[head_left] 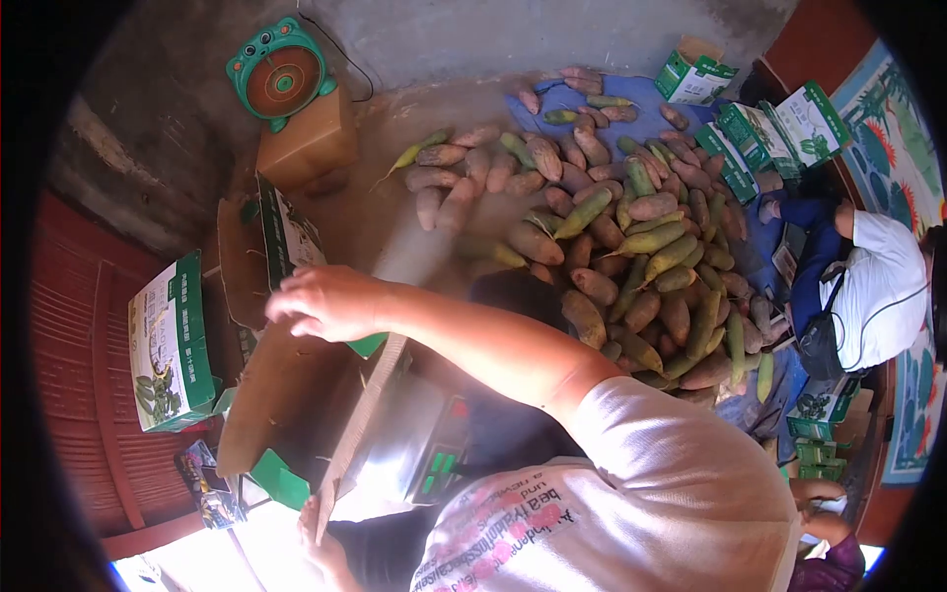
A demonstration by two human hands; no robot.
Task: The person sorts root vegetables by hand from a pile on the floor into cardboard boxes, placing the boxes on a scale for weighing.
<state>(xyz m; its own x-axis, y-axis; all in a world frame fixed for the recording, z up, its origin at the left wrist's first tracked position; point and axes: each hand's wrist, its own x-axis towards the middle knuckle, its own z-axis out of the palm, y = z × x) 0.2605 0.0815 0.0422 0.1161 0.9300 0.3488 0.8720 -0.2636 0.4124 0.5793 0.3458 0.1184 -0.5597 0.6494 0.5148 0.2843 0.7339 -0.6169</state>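
Note:
My right hand (330,301) reaches over the open cardboard box (281,395), palm down. Its fingers are loosely bent and apart, with nothing visible in them. Lower in the view, my left hand (321,553) grips the end of a long cardboard flap (360,424) on the box's near side; part of this hand is lost in glare. Below the box, a green corner flap (280,480) sticks out. A scale (439,472) with green keys is partly hidden behind the flap and my body. The box's inside is shadowed, and I cannot make out its contents.
A large heap of soil-covered radishes (641,266) spreads over the floor and a blue sheet (631,94). A green fan (284,81) stands on a brown carton (308,143). Printed green-white boxes (170,340) stand left and right. A person (873,266) in white crouches at right.

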